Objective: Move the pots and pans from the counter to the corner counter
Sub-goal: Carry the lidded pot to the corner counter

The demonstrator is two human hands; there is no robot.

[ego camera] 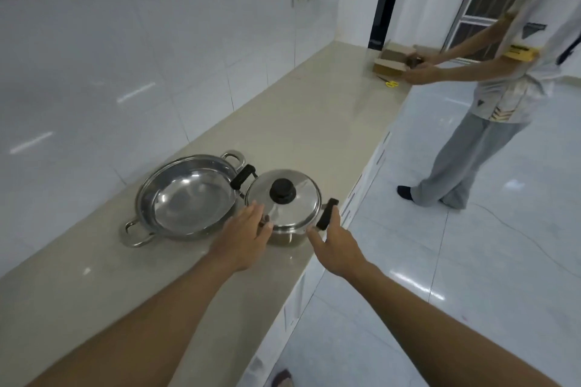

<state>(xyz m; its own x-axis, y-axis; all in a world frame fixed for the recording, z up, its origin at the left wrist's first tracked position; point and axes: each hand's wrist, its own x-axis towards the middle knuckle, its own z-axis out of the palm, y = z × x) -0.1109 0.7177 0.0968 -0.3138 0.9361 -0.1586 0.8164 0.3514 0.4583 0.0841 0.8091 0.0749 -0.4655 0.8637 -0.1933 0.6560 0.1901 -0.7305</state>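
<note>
A small steel pot (287, 234) with a steel lid and black knob (283, 191) stands on the beige counter (298, 122) near its front edge. It has two black side handles, one at the far left (242, 176) and one at the near right (327, 214). A wide, shallow steel pan (188, 198) with two metal loop handles sits right beside it on the left. My left hand (248, 234) reaches with straight fingers to the pot's near left rim. My right hand (334, 243) is just under the right black handle, fingers loosely extended, not gripping it.
A white tiled wall runs along the counter's left. At the counter's far end lie a cardboard box (391, 61) and yellow scissors (391, 83), where another person (490, 110) stands on the glossy floor with hands at the box. White cabinet fronts drop below the counter edge.
</note>
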